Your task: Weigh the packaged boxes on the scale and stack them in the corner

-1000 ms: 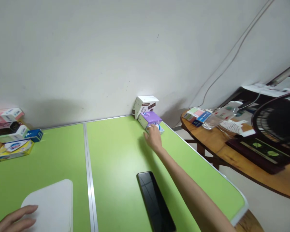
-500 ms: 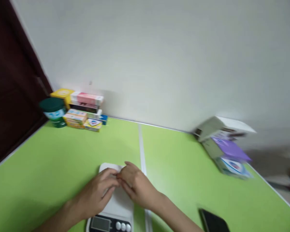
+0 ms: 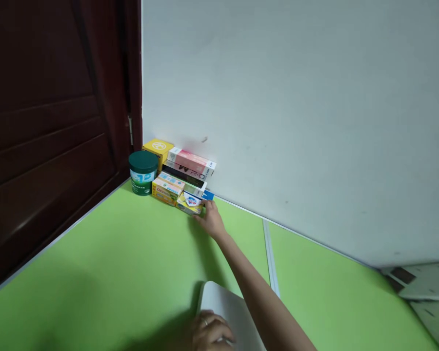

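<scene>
My right hand (image 3: 211, 220) reaches far out to a small yellow-and-white soap box (image 3: 190, 201) at the front right of a group of packages. Its thumb and fingers close around the box's right end. Low in the view, my left hand (image 3: 212, 332), with a ring on one finger, rests over the white kitchen scale (image 3: 229, 307). Its fingers are curled and slightly blurred; whatever may be under them is hidden. The scale's near part is cut off by the frame edge and partly covered by my right forearm.
Left of the soap box stand another soap pack (image 3: 168, 187), a green tub (image 3: 142, 173) and a yellow box (image 3: 158, 151). Long cartons (image 3: 192, 161) are stacked behind, against the wall. A dark door (image 3: 51, 131) borders the green table (image 3: 131, 263). A white box (image 3: 424, 280) is at far right.
The view has turned left. My hands, together over the scale before, are now apart: my right hand has gone forward to the soap box, while my left stays at the scale.
</scene>
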Motion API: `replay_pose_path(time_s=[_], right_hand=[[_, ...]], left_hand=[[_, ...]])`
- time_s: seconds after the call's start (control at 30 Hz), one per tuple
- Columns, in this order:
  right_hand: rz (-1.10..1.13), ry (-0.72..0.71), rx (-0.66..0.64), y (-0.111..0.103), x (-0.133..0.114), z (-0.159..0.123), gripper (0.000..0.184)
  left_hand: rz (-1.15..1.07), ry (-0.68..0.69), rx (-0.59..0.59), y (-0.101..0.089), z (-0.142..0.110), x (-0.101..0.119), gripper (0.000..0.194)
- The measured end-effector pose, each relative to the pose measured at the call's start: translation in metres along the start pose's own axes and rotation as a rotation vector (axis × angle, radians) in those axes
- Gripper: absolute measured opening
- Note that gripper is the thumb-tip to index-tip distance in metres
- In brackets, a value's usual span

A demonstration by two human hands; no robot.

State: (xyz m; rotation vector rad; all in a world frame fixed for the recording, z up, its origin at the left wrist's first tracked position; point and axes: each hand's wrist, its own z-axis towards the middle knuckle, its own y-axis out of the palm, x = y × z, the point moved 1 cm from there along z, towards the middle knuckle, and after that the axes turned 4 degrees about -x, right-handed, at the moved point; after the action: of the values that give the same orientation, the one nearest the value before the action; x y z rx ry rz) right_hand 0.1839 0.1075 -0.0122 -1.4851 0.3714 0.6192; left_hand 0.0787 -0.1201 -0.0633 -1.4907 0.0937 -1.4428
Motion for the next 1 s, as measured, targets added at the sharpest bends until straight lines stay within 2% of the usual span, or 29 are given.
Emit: replay_pose_path(time_s=[0.07,0.1,0.17,0.23,0.3,0.37,0.43,0.5,0.53,0.6,0.67,0.73,0.83,0.93,1.0], right_hand=[[-0.006,0.031,0.0,0.001,0.0,0.004,0.051],[-0.005,0.043,-0.011,0.0,-0.001,0.004,0.051],[0.009,0.067,-0.049,-0.004,0.0,-0.003,0.05],[0.044,0.092,-0.089,-0.013,0.002,-0.021,0.048],[0.093,0.12,-0.106,-0.028,0.004,-0.053,0.047],[0.219,0.156,-0.145,-0.049,0.005,-0.097,0.046],[0.396,0.189,-0.22,-0.07,0.001,-0.147,0.047],[0.486,0.199,-0.261,-0.085,-0.006,-0.196,0.047],[0.498,0.197,-0.26,-0.089,-0.01,-0.217,0.048],[0.491,0.184,-0.232,-0.09,-0.014,-0.253,0.054],[0.464,0.182,-0.212,-0.084,-0.013,-0.277,0.064],[0.436,0.197,-0.201,-0.076,-0.009,-0.292,0.078],[0.453,0.211,-0.182,-0.07,-0.004,-0.301,0.089],[0.496,0.15,-0.137,-0.069,-0.005,-0.302,0.08],[0.524,0.102,-0.116,-0.073,-0.005,-0.302,0.073]], left_hand=[[0.006,-0.009,0.032,0.013,-0.002,-0.008,0.019],[0.002,0.003,0.033,0.014,-0.003,-0.008,0.018],[-0.03,0.043,0.009,0.003,-0.006,-0.001,0.014],[-0.089,0.006,-0.004,-0.021,-0.012,0.01,0.022],[-0.12,-0.118,0.056,-0.05,-0.02,0.019,0.037],[-0.085,-0.236,0.214,-0.074,-0.027,0.023,0.046],[-0.022,-0.286,0.385,-0.089,-0.032,0.022,0.049],[0.024,-0.299,0.458,-0.093,-0.034,0.019,0.053],[0.037,-0.297,0.434,-0.093,-0.034,0.018,0.056],[0.053,-0.278,0.288,-0.089,-0.031,0.018,0.065],[0.066,-0.26,0.114,-0.084,-0.028,0.02,0.078],[0.082,-0.241,-0.003,-0.08,-0.024,0.022,0.087],[0.119,-0.228,-0.044,-0.078,-0.02,0.02,0.079],[0.181,-0.228,-0.035,-0.082,-0.015,0.018,0.065],[0.199,-0.221,-0.07,-0.085,-0.009,0.021,0.061]])
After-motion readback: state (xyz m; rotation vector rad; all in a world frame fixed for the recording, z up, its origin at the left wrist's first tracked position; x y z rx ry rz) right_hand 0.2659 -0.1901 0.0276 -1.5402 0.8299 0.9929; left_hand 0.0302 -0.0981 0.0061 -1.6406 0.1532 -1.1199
